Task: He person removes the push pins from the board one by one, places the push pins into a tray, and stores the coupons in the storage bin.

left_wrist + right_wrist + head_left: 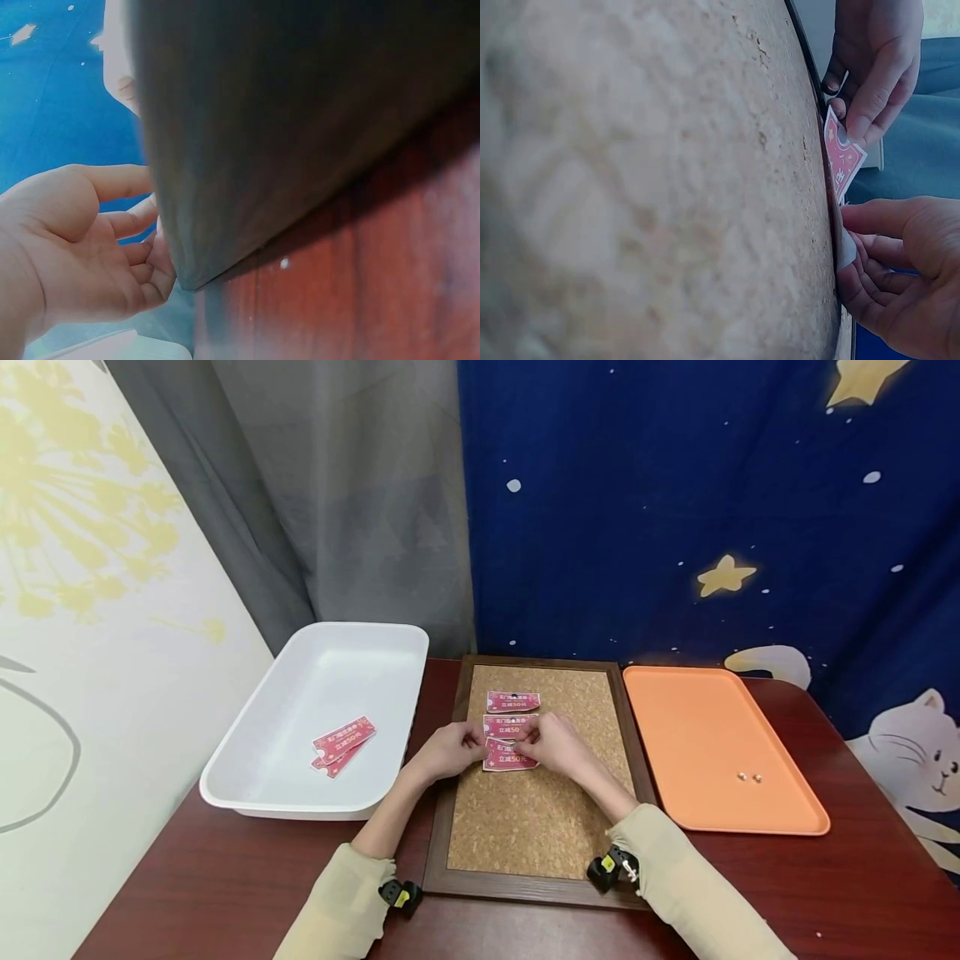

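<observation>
Three red paper coupons lie in a column on a framed corkboard [540, 827]. The top coupon [513, 702] and middle coupon [498, 723] each bear a small dark or shiny spot. My left hand [450, 750] pinches the left end of the lowest coupon [508, 762]; the right wrist view shows this coupon [841, 159] lifted at that end, under the left thumb. My right hand [558, 745] has its fingertips on the coupon's upper right part; in the right wrist view this hand [915, 270] grips its other end. Whether a pin is between those fingers is hidden.
At the left stands a white tub [300, 652] with two overlapping coupons [345, 739] inside. An orange tray [720, 727] to the right of the board holds two small shiny pins [757, 778]. Curtains hang behind the dark red table [180, 877].
</observation>
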Tool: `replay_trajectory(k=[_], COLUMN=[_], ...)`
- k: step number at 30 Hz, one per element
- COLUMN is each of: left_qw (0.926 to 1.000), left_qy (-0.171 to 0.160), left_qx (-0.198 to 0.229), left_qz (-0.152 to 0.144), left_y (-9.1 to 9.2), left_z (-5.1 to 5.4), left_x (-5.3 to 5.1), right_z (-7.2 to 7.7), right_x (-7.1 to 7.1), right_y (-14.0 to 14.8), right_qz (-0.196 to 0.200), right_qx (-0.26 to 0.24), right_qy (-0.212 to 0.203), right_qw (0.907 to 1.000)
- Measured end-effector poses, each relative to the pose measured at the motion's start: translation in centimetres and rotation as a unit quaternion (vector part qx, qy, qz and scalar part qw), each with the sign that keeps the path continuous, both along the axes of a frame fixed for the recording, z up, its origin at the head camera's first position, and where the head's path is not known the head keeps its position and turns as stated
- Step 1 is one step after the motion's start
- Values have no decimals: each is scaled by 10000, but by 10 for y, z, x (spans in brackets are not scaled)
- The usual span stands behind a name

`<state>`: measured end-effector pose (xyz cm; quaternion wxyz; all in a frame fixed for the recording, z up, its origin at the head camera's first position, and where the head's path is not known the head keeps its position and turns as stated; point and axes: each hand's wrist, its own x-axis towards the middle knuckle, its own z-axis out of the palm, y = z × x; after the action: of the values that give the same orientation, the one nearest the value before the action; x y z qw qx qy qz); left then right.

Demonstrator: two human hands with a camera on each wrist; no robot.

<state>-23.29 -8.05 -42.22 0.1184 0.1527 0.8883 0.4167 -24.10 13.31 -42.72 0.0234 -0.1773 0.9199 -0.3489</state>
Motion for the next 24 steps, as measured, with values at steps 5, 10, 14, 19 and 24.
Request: replay_trajectory(k=[5, 10, 14, 19, 24], left_qw=[10000, 9999, 9999, 9998, 9997], left_qy=[-58, -125, -131, -172, -184], left_qx=[17, 24, 31, 35, 65], left_qz=[-20, -58, -94, -113, -123], left_y=[0, 1, 2, 3, 2], left_z=[1, 2, 1, 1, 1], left_x=[1, 1, 1, 2, 1], right_z=[0, 0, 1, 2, 4], right_x=[-1, -1, -1, 0, -1], right_y=[-1, -2, -3, -5, -7], right_qz=[-79, -177, -262, -381, -458], right_qx=[-40, -9, 36, 88, 146], right_qy=[-36, -9, -42, -158, -278], right_qw=[10000, 9998, 9996, 9991, 9985])
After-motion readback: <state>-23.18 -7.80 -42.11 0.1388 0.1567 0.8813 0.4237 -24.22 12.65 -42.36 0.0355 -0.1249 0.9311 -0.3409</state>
